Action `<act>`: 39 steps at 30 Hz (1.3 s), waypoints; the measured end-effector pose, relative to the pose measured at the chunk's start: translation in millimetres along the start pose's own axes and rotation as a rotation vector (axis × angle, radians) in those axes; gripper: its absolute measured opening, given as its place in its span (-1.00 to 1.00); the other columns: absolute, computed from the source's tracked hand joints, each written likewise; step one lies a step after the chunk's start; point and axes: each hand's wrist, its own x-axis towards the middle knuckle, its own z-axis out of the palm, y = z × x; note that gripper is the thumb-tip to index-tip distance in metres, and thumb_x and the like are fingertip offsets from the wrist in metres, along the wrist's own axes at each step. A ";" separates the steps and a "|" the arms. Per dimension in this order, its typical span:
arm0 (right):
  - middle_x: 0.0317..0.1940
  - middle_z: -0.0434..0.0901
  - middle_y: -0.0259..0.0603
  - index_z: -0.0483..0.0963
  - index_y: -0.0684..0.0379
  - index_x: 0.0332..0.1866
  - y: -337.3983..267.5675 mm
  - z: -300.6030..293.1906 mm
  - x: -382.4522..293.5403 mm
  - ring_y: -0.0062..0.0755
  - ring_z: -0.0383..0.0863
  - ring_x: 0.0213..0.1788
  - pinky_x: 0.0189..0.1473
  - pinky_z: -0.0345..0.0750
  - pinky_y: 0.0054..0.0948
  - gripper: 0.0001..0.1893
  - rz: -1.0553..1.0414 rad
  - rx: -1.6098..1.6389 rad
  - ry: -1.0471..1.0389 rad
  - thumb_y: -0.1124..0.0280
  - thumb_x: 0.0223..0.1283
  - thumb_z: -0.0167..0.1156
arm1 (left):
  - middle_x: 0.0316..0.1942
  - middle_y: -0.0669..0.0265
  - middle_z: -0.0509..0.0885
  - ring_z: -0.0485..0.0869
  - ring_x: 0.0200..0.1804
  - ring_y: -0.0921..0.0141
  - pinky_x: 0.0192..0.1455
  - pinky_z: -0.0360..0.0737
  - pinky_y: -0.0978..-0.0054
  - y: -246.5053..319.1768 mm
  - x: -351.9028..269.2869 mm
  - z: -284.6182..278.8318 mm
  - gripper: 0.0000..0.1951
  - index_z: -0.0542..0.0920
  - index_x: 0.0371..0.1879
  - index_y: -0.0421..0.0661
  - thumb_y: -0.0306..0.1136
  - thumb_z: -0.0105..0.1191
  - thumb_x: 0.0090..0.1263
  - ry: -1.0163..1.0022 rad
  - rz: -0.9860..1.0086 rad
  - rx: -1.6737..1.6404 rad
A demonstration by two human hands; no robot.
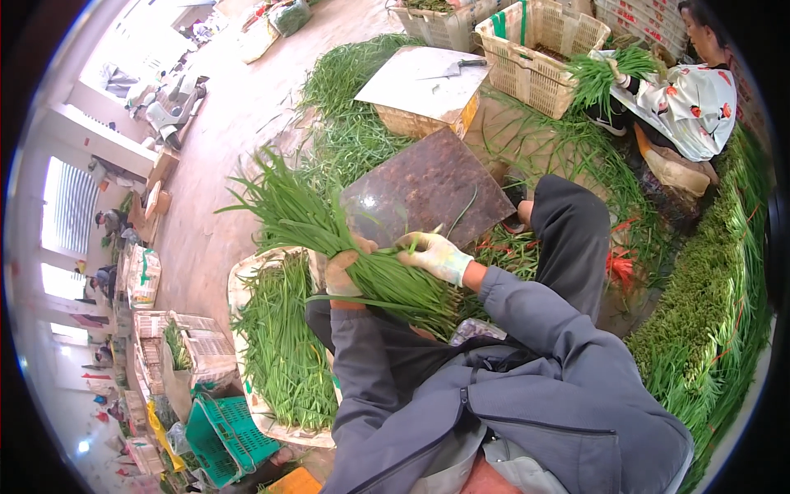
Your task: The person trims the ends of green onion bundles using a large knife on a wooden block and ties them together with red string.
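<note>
My left hand (344, 275), in a pale work glove, is wrapped around a thick bunch of long flat green leaves (302, 228) that look like garlic chives. The leafy tips fan out toward the upper left, and the cut ends (453, 302) point toward my lap. On the near side of the bunch, my right hand (438, 254), in a stained white glove, pinches a loose green leaf between thumb and fingers. Just beyond both hands lies a brown, mottled square board (426, 185) with a single leaf on it. Part of my left hand is hidden behind the leaves.
A lined crate (237, 290) full of greens stands at my left. Ahead, a cleaver (441, 70) lies on a white-topped box (419, 92). Bundled greens (697, 309) are stacked at right. A co-worker (685, 105) sits beyond, holding greens near a plastic crate (531, 80).
</note>
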 end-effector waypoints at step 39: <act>-0.18 0.71 -0.22 0.50 0.27 0.15 -18.2 -2.1 -57.5 -0.50 0.61 -0.14 0.02 0.54 -0.38 -0.60 0.023 -0.283 -0.550 0.22 0.36 0.14 | -0.47 0.57 0.36 0.36 -0.42 0.60 -0.14 0.39 0.50 117.7 16.3 7.6 -0.46 0.27 0.40 -0.31 -0.24 -0.14 0.54 -0.499 0.407 -0.352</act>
